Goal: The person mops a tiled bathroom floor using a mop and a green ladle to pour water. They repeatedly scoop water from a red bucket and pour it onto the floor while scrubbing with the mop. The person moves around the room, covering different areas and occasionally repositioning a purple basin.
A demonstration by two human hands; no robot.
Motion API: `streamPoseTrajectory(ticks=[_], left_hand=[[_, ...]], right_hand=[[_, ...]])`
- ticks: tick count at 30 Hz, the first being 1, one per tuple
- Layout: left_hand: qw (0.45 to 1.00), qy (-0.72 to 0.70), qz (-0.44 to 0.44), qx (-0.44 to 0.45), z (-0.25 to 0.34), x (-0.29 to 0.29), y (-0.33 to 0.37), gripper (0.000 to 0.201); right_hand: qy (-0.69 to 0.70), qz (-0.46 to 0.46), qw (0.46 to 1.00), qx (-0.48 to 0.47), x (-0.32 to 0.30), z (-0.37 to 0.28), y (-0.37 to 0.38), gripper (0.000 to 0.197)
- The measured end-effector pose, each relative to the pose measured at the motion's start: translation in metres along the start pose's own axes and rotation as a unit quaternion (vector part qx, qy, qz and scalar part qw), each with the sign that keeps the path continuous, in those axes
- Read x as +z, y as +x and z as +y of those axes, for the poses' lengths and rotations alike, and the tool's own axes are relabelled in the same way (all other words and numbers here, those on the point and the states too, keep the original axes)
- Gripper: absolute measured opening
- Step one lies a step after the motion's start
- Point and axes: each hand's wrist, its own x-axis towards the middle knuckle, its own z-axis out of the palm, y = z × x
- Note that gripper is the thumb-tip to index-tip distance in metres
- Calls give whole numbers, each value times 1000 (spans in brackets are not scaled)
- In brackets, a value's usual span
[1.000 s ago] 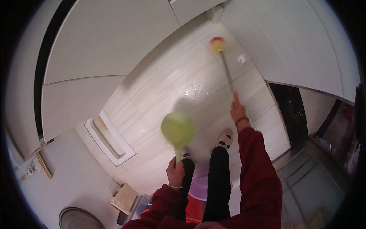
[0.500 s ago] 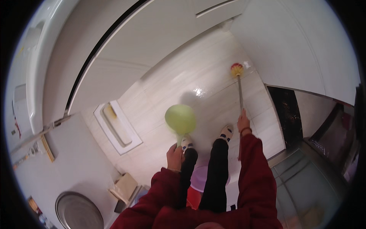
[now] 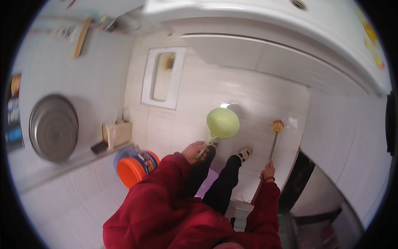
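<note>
My left hand is closed round the handle of a pale green water scoop. The scoop's round bowl hangs over the tiled floor, in front of my feet; whether it holds water I cannot tell. In my right hand is the long handle of a toilet brush. Its red and yellow head points away from me, low over the tiles on the right. A white squat toilet is set in the floor beyond the scoop, to the left, with a yellow-brown stain at its far end.
An orange bucket lies tilted at my left. Part of a purple basin shows behind my legs. A round metal basin is against the left wall. A white cabinet and sink edge run along the far side. Wet patches shine on the floor.
My view has turned left, so the toilet, metal basin and orange bucket show more fully. Both hands keep their hold on the scoop and the brush.
</note>
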Motion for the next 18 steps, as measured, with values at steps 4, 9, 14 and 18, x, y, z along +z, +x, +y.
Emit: streamPoseTrajectory(ticks=[4,9,14,18], left_hand=[[991,-106,55,65,-26,-39,-37,33],[903,-226,334,151,-100,-101,-87,15],[681,-372,587,231,-174,-139,-162,14],[599,-462,631,173,-252,-158,-190,15]], right_hand=[[-161,-14,987,2,-55,-4,-3,46],[-277,-34,960,13,-73,-26,-29,49],[-336,-84,938,13,-77,-52,-25,44],[-376,-66,924,11,-65,-71,-31,36]])
